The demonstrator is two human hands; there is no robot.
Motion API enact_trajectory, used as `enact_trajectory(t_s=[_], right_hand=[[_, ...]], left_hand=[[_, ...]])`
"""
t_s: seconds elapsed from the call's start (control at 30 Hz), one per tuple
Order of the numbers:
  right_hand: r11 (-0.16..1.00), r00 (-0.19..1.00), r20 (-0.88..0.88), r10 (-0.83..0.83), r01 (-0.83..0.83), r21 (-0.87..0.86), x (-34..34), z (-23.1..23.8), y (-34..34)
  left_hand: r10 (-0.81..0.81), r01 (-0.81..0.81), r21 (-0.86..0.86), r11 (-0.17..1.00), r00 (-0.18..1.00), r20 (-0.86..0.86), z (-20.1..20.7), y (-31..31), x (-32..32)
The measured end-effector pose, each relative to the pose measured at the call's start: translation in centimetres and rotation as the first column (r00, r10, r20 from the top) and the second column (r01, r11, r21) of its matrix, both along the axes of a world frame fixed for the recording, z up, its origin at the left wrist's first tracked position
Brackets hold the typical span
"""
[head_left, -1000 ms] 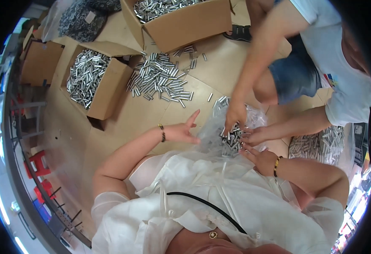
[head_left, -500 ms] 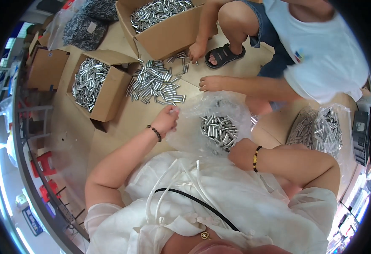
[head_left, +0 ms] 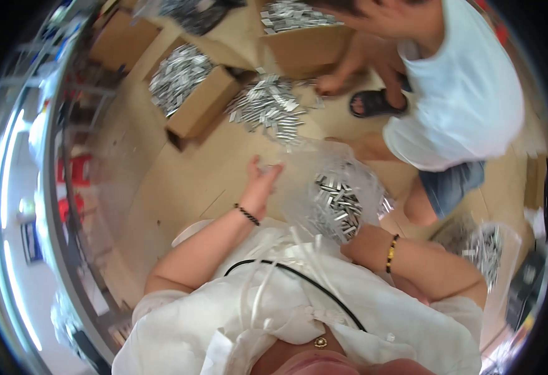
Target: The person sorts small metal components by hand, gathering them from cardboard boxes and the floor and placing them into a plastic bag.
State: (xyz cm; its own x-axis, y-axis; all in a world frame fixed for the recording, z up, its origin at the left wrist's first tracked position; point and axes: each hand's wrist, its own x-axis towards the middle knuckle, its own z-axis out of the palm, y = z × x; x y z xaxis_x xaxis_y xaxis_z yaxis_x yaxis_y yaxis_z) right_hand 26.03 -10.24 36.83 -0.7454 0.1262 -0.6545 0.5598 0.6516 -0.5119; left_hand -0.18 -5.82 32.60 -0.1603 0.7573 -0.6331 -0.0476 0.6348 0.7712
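Right now, a clear plastic bag [head_left: 296,203] of short metal tubes [head_left: 342,203] sits between the two hands, just before the wearer's white top [head_left: 274,306]. The left hand [head_left: 264,182] is at its left edge, fingers parted; blur hides whether it grips the plastic. The right hand [head_left: 364,245] is against the near right side, its fingertips hidden, so its grip cannot be told. Beyond, loose tubes [head_left: 267,103] lie on the tiled floor [head_left: 205,181] beside a tilted cardboard box [head_left: 208,106], near a co-worker's hand [head_left: 330,85].

Looks like a workshop tbh. Check those cardboard boxes [head_left: 210,102] of metal pieces [head_left: 180,76], plus the loose floor pile [head_left: 266,107].
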Motion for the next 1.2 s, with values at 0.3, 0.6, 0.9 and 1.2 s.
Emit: enact_trajectory(t_s=[0.3,0.6,0.9,1.2], right_hand=[[0.944,0.958,-0.258,-0.125,0.035,-0.328,1.1,-6.0,0.4],[0.909,0.947,-0.311,0.078,-0.196,-0.369,-1.0,-10.6,2.7],[0.883,0.926,-0.359,0.115,-0.261,-0.39,-3.8,-10.4,3.0],[0.92,0.933,-0.361,0.001,-0.142,-0.366,-3.8,-8.3,4.1]], left_hand=[[0.091,-0.092,0.012,0.996,0.99,0.111,5.6,-4.8,2.0],[-0.329,0.333,0.181,0.926,0.943,-0.052,4.2,-7.9,0.8],[-0.546,0.645,0.076,0.76,0.698,-0.462,3.9,-7.6,1.9],[-0.705,0.766,-0.397,0.505,0.101,-0.702,1.8,-4.0,1.5]])
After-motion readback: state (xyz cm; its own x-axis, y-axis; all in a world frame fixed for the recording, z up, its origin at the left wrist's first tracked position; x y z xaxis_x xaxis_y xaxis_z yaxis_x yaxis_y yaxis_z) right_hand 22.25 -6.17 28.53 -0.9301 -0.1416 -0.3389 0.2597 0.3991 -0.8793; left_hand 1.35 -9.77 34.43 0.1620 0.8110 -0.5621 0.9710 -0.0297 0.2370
